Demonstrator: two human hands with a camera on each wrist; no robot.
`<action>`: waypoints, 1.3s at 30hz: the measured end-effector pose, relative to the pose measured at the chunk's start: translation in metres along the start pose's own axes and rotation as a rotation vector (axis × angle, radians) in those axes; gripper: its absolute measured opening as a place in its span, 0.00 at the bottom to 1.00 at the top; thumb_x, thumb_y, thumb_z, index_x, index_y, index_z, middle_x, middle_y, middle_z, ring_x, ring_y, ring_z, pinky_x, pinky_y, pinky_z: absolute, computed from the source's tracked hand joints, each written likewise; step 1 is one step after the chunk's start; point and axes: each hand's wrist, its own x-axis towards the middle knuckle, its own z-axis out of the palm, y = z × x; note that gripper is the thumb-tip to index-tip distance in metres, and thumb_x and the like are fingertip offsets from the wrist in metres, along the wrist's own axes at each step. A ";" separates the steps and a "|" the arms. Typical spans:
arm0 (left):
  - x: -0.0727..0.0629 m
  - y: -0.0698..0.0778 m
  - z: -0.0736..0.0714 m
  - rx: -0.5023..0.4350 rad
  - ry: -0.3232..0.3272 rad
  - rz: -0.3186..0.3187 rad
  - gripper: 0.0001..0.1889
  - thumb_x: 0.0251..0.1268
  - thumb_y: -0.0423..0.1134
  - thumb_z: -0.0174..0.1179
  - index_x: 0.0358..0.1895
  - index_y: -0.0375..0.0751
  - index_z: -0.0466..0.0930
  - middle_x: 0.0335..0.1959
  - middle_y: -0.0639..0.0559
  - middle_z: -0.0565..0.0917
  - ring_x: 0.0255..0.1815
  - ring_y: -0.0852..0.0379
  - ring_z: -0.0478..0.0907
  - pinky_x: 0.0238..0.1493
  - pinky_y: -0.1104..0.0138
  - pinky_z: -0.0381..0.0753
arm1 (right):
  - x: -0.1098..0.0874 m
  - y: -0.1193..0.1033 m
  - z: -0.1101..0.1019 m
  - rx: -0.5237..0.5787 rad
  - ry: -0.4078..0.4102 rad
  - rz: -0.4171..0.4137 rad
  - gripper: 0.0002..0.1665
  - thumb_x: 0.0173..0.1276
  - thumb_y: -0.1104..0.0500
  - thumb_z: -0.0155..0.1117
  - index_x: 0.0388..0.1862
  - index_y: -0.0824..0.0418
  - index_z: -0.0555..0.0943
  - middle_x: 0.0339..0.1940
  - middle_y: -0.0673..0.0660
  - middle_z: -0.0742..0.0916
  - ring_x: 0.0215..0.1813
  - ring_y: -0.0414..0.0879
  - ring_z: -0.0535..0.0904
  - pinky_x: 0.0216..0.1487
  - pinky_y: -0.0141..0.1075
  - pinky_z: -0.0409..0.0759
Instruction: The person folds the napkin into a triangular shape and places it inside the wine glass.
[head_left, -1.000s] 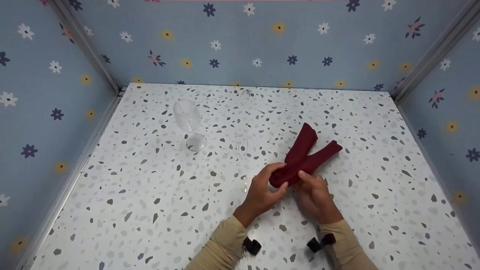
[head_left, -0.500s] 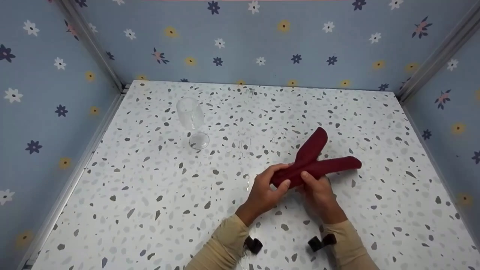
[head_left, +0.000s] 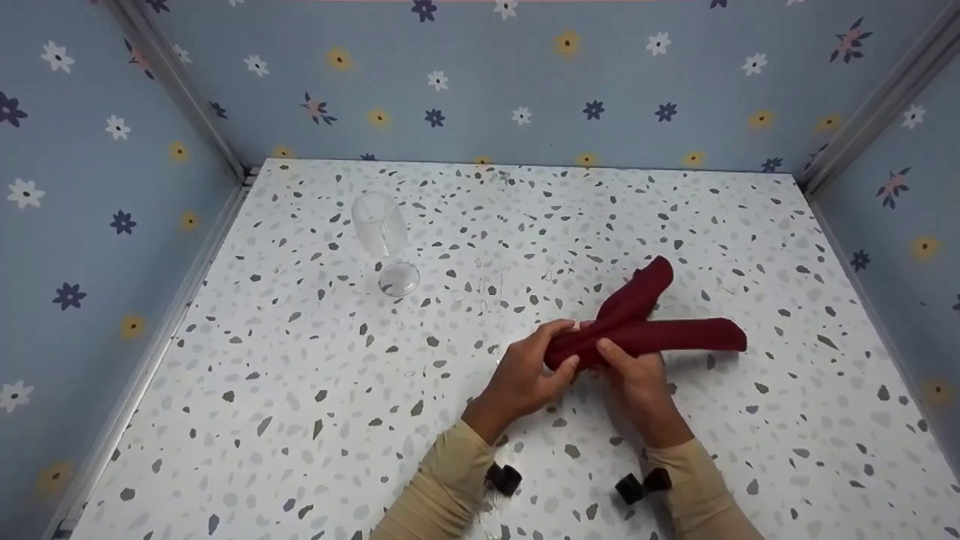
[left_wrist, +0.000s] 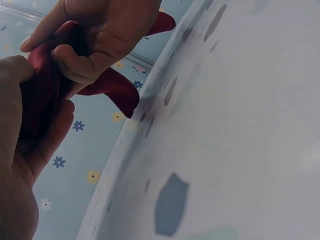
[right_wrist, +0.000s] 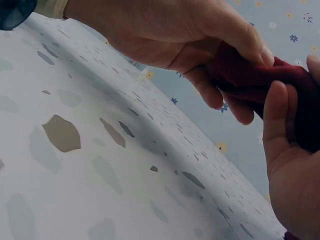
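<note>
Both hands hold a dark red cloth napkin point(head_left: 637, 336), gathered at its left end and parting into two long flaps. My left hand point(head_left: 521, 379) pinches the gathered end, thumb in front and fingers behind. Beside it, my right hand point(head_left: 641, 386) grips the middle, its thumb pressed on the near face and its other fingers tucked beneath. One flap points to the far right, the other straight right. In the right wrist view, the napkin point(right_wrist: 245, 75) shows layered folds between both hands, held above the table. A clear stemmed glass point(head_left: 380, 225) stands upright at the back left.
The white speckled table point(head_left: 300, 450) is bounded by blue flowered panels point(head_left: 480, 82) at the back and sides, with metal posts at the corners. A black wrist camera point(head_left: 504, 480) sits on the left sleeve, another on the right.
The napkin's two flaps have swung to the right and spread further apart, the nearer one now lying almost level. Both hands keep their hold nearly in place. The glass stays put.
</note>
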 end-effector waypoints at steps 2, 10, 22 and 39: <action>0.001 0.001 -0.001 0.046 -0.010 0.025 0.22 0.70 0.39 0.62 0.63 0.35 0.71 0.54 0.44 0.84 0.51 0.59 0.81 0.53 0.68 0.79 | 0.000 0.000 0.001 -0.020 0.030 0.001 0.28 0.73 0.68 0.62 0.68 0.69 0.64 0.61 0.71 0.77 0.55 0.53 0.80 0.48 0.37 0.82; -0.001 0.003 0.000 0.111 -0.070 0.042 0.20 0.73 0.46 0.60 0.61 0.40 0.73 0.51 0.50 0.85 0.43 0.61 0.81 0.45 0.69 0.80 | -0.002 0.003 0.003 0.005 0.189 -0.037 0.30 0.69 0.69 0.67 0.66 0.70 0.66 0.53 0.62 0.80 0.49 0.49 0.81 0.46 0.36 0.83; -0.004 -0.006 -0.010 0.117 -0.077 0.011 0.21 0.74 0.51 0.58 0.62 0.42 0.76 0.52 0.53 0.83 0.44 0.63 0.80 0.43 0.70 0.80 | 0.004 0.004 0.002 -0.042 0.158 -0.079 0.32 0.66 0.68 0.70 0.66 0.68 0.68 0.52 0.65 0.79 0.44 0.49 0.83 0.41 0.37 0.85; -0.004 -0.019 -0.013 0.078 -0.079 -0.035 0.16 0.76 0.47 0.57 0.57 0.41 0.79 0.51 0.52 0.84 0.43 0.63 0.83 0.40 0.77 0.79 | 0.008 0.004 -0.005 -0.211 0.222 -0.043 0.33 0.64 0.58 0.75 0.64 0.63 0.70 0.50 0.67 0.80 0.38 0.50 0.80 0.35 0.37 0.82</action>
